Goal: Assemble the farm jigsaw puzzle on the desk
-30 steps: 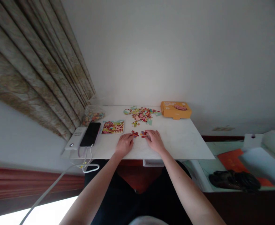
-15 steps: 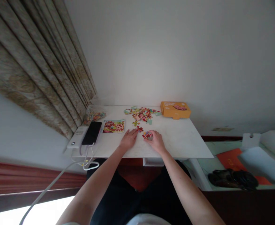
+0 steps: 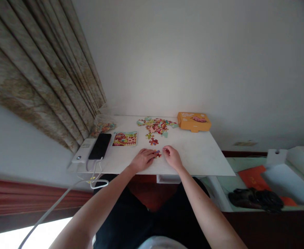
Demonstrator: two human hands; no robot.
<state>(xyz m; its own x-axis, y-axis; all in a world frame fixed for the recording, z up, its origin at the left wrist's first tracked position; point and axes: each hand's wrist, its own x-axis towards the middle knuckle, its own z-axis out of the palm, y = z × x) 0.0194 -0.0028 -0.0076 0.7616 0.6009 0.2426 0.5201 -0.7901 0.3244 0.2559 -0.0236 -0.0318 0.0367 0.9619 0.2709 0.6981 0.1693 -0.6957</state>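
Just in front of me on the white table lies a small cluster of red and purple jigsaw puzzle pieces [image 3: 157, 155]. My left hand [image 3: 142, 160] grips its left edge, the fingertips and thumb drawn together on it. To the right, slightly apart from the cluster, is my right hand [image 3: 172, 157], its fingers curled into a pinch; whatever is between them is too small to make out. Beyond the hands sits a separate red puzzle piece [image 3: 154, 142], seemingly joined from more than one. Farther back spreads a pile of loose colourful puzzle pieces [image 3: 157, 128].
A picture card [image 3: 125, 139] lies left of the pile. Beside it are a black phone [image 3: 100, 146] with cables, a white box [image 3: 83, 152] and a clear bag of pieces [image 3: 103, 126]. An orange box [image 3: 194, 122] stands at the table's back right.
My left hand has left the red piece and come nearer to me, onto the cluster. The cluster, earlier at my right hand, now lies lower and left. My right hand has drawn off it.
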